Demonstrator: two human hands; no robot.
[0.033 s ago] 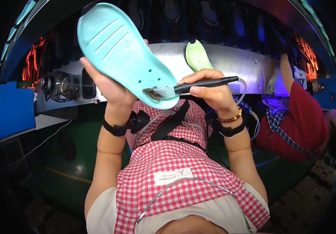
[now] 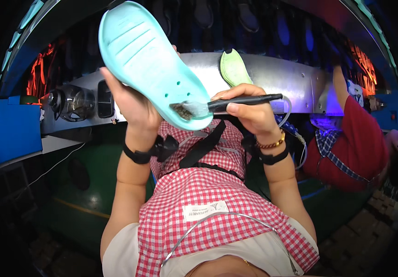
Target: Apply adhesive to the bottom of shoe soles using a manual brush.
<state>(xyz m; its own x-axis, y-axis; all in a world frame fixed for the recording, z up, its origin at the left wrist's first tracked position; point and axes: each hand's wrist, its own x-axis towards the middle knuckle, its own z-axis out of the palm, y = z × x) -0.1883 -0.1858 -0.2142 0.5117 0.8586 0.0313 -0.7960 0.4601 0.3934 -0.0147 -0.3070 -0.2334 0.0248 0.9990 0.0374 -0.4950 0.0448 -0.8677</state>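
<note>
My left hand (image 2: 136,104) grips a turquoise shoe sole (image 2: 148,60) from beneath and along its left edge, with the thumb up at its side. The sole is tilted, its far end at the picture's upper edge; grooves cross that end and small holes pierce the near part. A brush (image 2: 240,99) with a black handle and a thin tube at its back end is pinched in my right hand (image 2: 252,108). Its dark bristles, splayed, press on the sole's near end. Most fingers of my left hand are hidden under the sole.
A light green sole (image 2: 235,68) lies on the metal bench (image 2: 282,74). Left on the bench are a clear container with a black lid (image 2: 76,104) and a black tray (image 2: 105,99). Dark soles line the back. A co-worker in a red sleeve (image 2: 358,138) reaches in at right.
The turquoise sole and my left hand have shifted slightly to the right. On the sole's near end the brush's bristles look a little more spread.
</note>
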